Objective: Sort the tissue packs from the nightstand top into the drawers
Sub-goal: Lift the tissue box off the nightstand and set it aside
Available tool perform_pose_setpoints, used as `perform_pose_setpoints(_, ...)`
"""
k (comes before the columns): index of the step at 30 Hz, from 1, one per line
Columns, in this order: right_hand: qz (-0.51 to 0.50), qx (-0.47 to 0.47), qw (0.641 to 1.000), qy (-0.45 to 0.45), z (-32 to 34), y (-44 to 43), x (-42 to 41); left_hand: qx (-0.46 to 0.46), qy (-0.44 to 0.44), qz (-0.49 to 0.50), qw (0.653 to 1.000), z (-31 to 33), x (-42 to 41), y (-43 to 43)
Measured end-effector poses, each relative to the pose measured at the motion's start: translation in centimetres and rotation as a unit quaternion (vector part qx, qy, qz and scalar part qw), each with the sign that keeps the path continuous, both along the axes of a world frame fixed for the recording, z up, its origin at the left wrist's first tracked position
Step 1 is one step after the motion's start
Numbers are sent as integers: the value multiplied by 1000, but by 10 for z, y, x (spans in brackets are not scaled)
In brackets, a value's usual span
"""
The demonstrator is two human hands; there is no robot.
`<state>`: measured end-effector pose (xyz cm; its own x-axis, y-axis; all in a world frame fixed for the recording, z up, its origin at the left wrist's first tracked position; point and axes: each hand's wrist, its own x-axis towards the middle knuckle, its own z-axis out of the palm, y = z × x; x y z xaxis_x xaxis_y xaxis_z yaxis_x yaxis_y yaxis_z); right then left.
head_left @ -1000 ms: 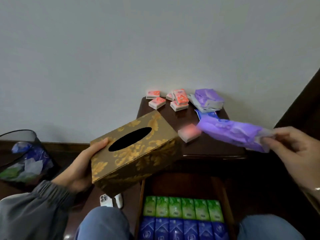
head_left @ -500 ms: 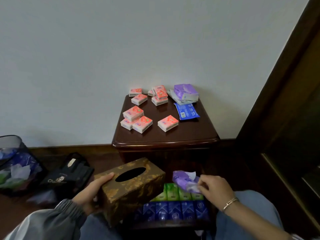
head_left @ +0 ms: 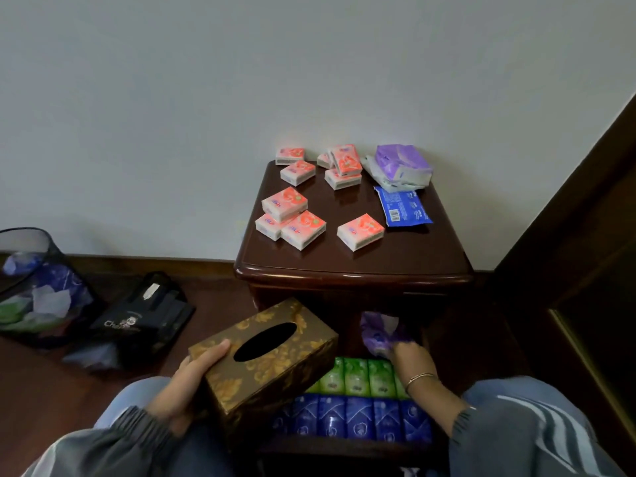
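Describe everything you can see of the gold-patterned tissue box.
The tissue box is a rectangular dark brown case with glossy gold floral print and a dark oval slot in its top; no tissue shows there. The left hand grips one short end, thumb over the top. It is tilted, in front of the nightstand, and hides part of the packs in the open drawer.
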<state>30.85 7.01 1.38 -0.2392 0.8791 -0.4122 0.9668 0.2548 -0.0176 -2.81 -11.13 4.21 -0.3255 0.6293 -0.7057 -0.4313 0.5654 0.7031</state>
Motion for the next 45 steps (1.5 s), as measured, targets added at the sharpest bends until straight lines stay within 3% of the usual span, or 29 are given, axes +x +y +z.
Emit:
perform_pose_setpoints(5,-18,-61,994,92,-1,-4,-2,-32,-14,-14,999,-36,-15,3)
perform_pose_setpoints(7,-75,-94,978,168,11,-11,-8,-29,-36,-24,999,-41,-13,5)
perform_pose_setpoints(8,-136,-120,956,230,20,-14,-10,-29,-45,-32,998,-37,-8,5)
perform_pose_setpoints(9,-221,-176,907,314,30,-20,-14,-28,-50,-42,997,-32,-3,5)
perform_pose_setpoints(11,-334,-360,749,444,52,-35,-20,-19,-55,-66,996,-21,5,7)
perform_pose_setpoints(12,-343,-427,699,460,61,-43,-23,-21,-58,-78,995,-16,7,8)
perform_pose_setpoints(15,-309,-489,697,424,69,-59,-24,-31,-64,-125,990,8,17,19)
perform_pose_setpoints(20,-399,-459,651,455,60,-67,-19,-63,-65,-187,978,32,32,51)
perform_pose_setpoints(26,-488,-340,642,483,39,-62,-16,9,17,-51,999,2,81,53)
perform_pose_setpoints(30,-512,-297,651,476,28,-53,-25,51,115,-124,984,-21,100,35)
perform_pose_setpoints(34,-500,-285,644,504,20,-42,-43,28,115,-105,987,-28,88,43)
perform_pose_setpoints(41,-462,-233,723,458,16,-25,-61,20,107,-104,989,-28,78,65)
perform_pose_setpoints(45,-447,-241,738,445,13,-18,-64,18,112,-99,989,-28,76,73)
